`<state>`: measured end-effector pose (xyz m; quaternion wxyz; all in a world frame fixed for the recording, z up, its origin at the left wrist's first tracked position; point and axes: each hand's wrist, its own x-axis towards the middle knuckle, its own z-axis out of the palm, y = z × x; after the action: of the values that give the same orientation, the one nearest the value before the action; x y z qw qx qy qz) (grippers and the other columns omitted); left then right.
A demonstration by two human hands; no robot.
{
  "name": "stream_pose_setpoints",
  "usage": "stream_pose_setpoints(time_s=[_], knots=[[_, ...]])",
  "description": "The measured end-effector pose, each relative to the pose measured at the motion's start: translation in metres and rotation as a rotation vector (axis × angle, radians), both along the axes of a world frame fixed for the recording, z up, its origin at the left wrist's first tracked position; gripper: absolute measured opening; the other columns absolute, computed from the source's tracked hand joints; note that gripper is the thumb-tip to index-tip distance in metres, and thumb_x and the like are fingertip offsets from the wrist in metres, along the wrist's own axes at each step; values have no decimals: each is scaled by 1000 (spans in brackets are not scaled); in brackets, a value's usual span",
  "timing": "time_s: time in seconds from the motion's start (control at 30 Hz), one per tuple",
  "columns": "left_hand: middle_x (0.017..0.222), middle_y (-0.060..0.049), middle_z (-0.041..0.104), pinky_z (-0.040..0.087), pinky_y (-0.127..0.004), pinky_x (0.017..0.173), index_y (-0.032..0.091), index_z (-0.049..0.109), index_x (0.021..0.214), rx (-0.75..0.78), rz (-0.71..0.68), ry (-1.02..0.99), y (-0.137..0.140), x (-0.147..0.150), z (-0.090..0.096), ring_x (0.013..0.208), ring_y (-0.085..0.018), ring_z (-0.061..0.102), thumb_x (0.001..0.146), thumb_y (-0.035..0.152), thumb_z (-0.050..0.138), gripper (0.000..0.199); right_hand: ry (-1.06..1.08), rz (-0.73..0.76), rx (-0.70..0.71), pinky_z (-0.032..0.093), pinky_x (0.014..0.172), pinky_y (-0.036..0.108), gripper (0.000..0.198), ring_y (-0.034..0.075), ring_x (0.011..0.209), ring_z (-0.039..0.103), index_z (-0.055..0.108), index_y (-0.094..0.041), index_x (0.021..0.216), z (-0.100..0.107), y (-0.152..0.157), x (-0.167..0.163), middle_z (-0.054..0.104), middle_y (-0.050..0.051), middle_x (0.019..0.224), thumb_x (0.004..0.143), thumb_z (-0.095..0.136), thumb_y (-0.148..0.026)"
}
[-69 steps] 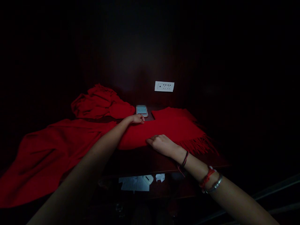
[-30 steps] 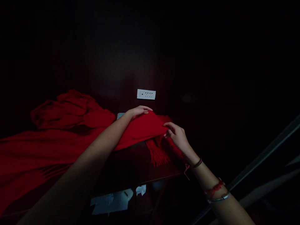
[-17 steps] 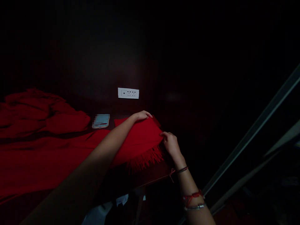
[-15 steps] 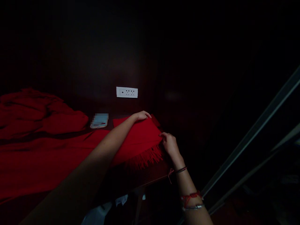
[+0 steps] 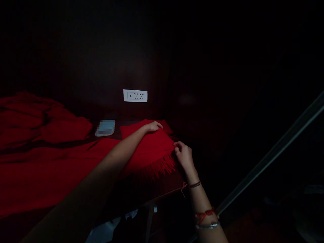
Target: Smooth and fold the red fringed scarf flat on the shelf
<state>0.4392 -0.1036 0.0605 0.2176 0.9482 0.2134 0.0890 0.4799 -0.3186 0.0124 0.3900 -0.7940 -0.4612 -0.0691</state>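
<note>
A red scarf (image 5: 141, 148) with a fringed end lies spread and partly folded along the dark table. My left hand (image 5: 153, 127) rests on the far part of its right end, fingers stretched over the fabric, some of them hidden by the back of the hand. At the scarf's right corner, just above the fringe (image 5: 158, 167), my right hand (image 5: 184, 155) is closed, thumb and finger pinching the edge. The left forearm crosses over the cloth and hides part of it.
A heap of red cloth (image 5: 63, 126) lies at the left. Behind the scarf is a phone-like flat object (image 5: 105, 128), partly blurred out. A white wall socket (image 5: 135, 96) sits on the dark wall. A pale bar (image 5: 268, 157) slants across the right side.
My left hand has drawn slightly back from the scarf's far edge, and more red fabric shows beyond it. My right hand keeps its pinch on the corner. The view has shifted slightly.
</note>
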Motion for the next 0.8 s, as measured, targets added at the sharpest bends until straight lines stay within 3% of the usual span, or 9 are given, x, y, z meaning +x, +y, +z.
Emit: stream_pose_setpoints(time_s=[0.13,0.27,0.4,0.5,0.63,0.8], knots=[[111,-7,53,37,-20,83,11,50,109,88,35,-3,-5,1,-11,98,-15,49,70,6,40,41,-38,-5,-68,40,72,23,29,14,76,56,60,-16,86,-5,0,3,61,5,80,69,40,-5],[121,-9,42,31,-30,91,15,40,118,185,64,-40,-15,-15,-9,111,-20,38,76,18,43,42,-118,-23,-59,40,73,24,29,15,76,53,63,-15,84,-8,-3,5,55,8,81,68,41,-3],[119,-8,43,30,-34,90,19,42,115,326,-83,-16,-31,-66,-2,110,-20,36,81,34,37,38,-246,48,41,38,81,27,35,17,89,47,63,-15,87,-5,-6,0,50,10,97,67,38,0],[118,-7,45,28,-36,90,22,44,114,371,-228,122,-37,-118,1,108,-21,38,80,46,35,43,-361,212,15,35,85,31,39,19,98,42,61,-17,92,3,-3,-12,49,8,103,67,36,0],[112,-6,50,28,-35,88,24,39,118,357,-211,296,-32,-169,4,102,-20,43,77,52,36,50,-382,453,-145,35,86,31,47,17,96,45,50,-18,110,6,4,-26,54,6,102,68,37,-2],[127,-9,34,24,-36,92,22,35,123,412,-92,343,-18,-202,4,114,-23,32,76,52,37,56,-360,423,-127,33,89,33,55,17,101,44,38,-18,121,-11,9,-26,49,8,111,67,36,-4]])
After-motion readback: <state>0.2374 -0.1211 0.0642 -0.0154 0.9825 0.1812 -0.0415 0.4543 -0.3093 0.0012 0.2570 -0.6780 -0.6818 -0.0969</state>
